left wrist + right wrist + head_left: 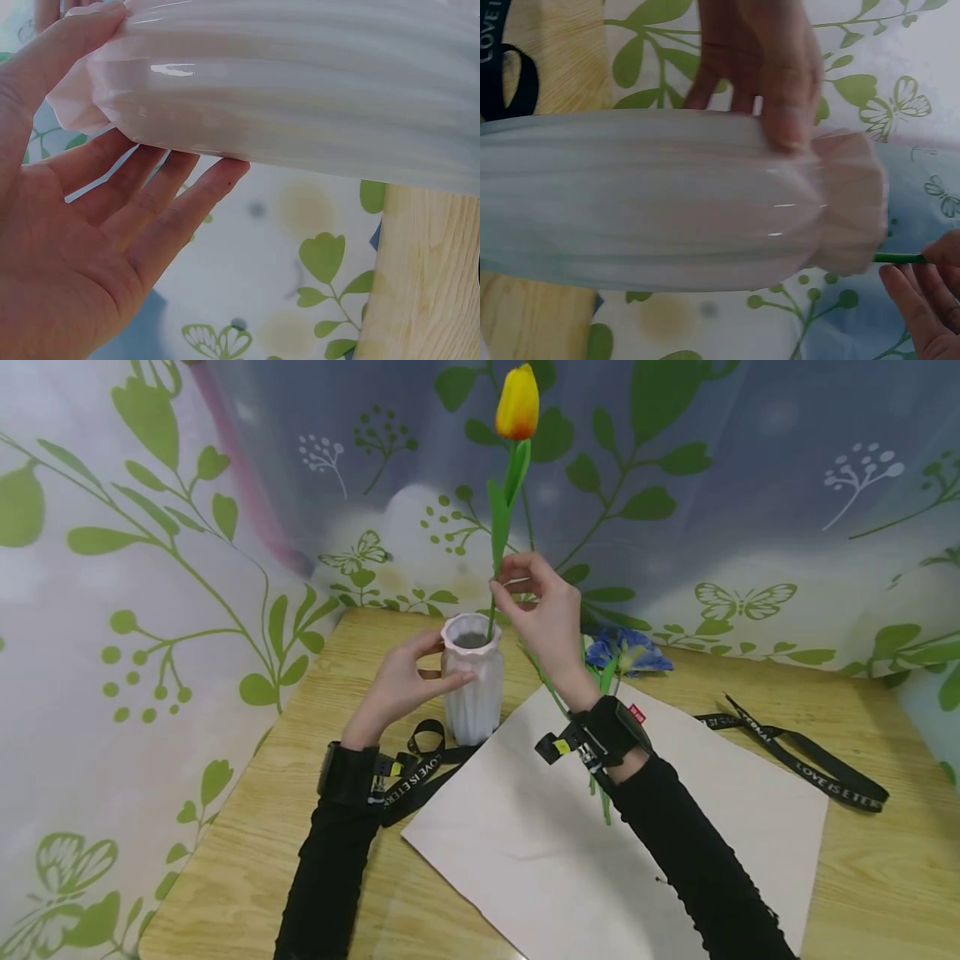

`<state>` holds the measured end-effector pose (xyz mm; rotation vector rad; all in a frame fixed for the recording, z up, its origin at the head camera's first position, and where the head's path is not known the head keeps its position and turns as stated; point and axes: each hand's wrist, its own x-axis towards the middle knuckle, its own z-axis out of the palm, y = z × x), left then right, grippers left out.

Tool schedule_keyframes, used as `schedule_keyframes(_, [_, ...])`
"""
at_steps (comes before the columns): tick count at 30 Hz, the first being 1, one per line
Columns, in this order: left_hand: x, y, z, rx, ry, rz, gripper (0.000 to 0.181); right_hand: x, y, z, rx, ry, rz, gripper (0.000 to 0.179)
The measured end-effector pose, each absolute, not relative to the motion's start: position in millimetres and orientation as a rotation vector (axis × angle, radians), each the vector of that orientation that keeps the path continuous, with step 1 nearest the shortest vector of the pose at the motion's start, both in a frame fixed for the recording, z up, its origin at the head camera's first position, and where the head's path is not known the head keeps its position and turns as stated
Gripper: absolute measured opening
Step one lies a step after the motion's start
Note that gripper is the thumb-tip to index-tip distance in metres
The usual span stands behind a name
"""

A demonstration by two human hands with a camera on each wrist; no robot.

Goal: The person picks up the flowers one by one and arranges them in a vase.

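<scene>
Fingers [508,599] of the right hand [551,618] pinch the thin green stem [492,608] of a yellow tulip [517,403], with the thumb on the near side. From this pinch the tulip goes in two directions: the leaves and the flower head rise to the top centre of the frame, and the short lower part goes down into the white vase [474,697]. The long axis of the tulip is nearly vertical, its top leaning a little to the right, so it runs almost parallel with the axis of the vase, which stands upright on the bench [225,852]. The lower stem seems to be just inside the mouth, close to the right side of the rim; how deep it reaches, I cannot tell. Of the two hands, the right one is nearer to the stem. The left hand [401,681] grasps the vase below the rim from the left, thumb on the near side and the other fingers around the far side.

Further out, a black ribbon [423,781] lies beside the base of the vase. A pale cloth [517,852] covers the lower middle, with loose green stems upon it under the right forearm. Behind that forearm, right of centre, lies a blue flower [628,652].
</scene>
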<state>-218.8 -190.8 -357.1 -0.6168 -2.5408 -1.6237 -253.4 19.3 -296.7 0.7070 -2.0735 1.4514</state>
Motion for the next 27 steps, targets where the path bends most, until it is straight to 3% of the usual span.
schedule_keyframes(18, [-219, -190, -357, -0.603, -2.526, -1.668, 0.060, -255, 16, -319, 0.715, -2.365, 1.327, 0.020])
schedule_keyframes(27, [-219, -190, -358, -0.606, -2.525, -1.677, 0.060, -252, 16, -316, 0.648, -2.529, 1.243, 0.030])
